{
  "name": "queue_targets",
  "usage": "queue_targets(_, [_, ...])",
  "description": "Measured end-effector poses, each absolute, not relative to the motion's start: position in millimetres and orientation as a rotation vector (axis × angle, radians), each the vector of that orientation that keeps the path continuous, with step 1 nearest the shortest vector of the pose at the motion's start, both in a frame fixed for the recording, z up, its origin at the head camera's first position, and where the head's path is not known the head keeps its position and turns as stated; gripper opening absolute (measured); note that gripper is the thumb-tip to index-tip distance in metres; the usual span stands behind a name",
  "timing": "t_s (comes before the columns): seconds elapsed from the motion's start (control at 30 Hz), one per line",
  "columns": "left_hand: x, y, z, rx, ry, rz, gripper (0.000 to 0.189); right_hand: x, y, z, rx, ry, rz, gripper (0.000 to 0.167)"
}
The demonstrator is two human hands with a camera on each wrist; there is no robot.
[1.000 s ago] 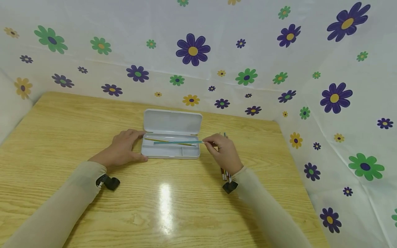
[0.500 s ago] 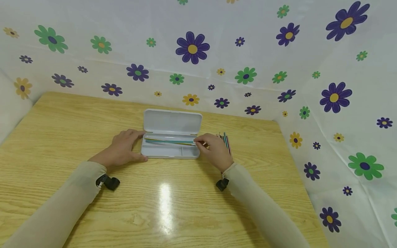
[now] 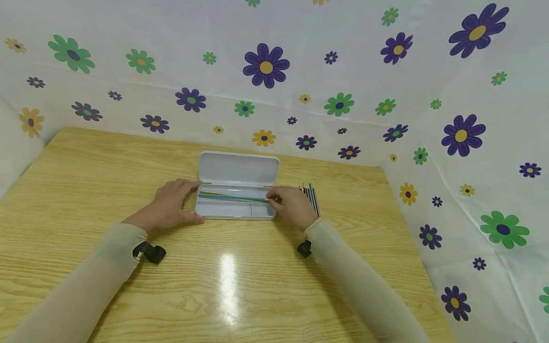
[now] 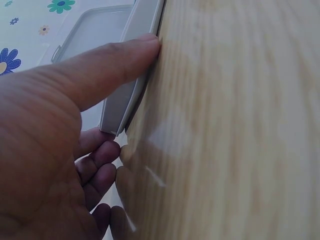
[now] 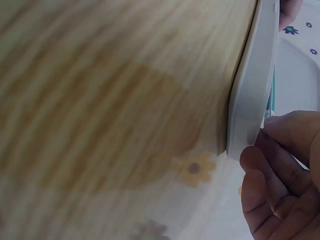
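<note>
A pale grey pencil case [image 3: 225, 208] lies on the table with its lid [image 3: 238, 169] swung back. My left hand [image 3: 168, 206] holds its left end, thumb along the front wall and fingers at the back corner. My right hand [image 3: 292, 205] pinches the right end of a teal pencil [image 3: 225, 196] over the case's right end. That pencil lies along the back compartment, beside a yellow pencil [image 3: 210, 192] partly covered by it. In the right wrist view, a short bit of teal shows past the thumb; the lower fingers of the right hand [image 5: 285, 170] are curled by the case wall.
Several coloured pencils [image 3: 312, 194] lie in a bunch on the table just right of my right hand, partly hidden by it. The wood table [image 3: 180, 286] meets a flowered cloth [image 3: 300, 81] at the back and the right.
My right hand has moved left with the teal pencil and lowered it into the back compartment, next to the yellow one. The left hand has stayed in place.
</note>
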State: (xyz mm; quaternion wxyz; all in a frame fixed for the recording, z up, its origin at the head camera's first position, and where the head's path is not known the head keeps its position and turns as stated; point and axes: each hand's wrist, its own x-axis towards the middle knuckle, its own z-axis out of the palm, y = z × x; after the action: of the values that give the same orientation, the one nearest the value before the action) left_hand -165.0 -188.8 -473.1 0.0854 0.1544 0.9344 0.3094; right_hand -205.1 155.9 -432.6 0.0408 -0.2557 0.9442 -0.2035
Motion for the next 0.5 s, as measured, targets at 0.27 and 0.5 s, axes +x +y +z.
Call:
queue_targets(0.27, [-169.1,-191.0,-474.5,0.478,2.785,0.918,0.104,-209.6,157.3,-438.2,-0.77,2.878,-0.612,0.014])
queue_targets(0.5, [-172.1,-193.5,-475.9,0.487,2.796,0.91,0.104,-209.4,159.8,-434.5,-0.787,2.846,-0.641,0.015])
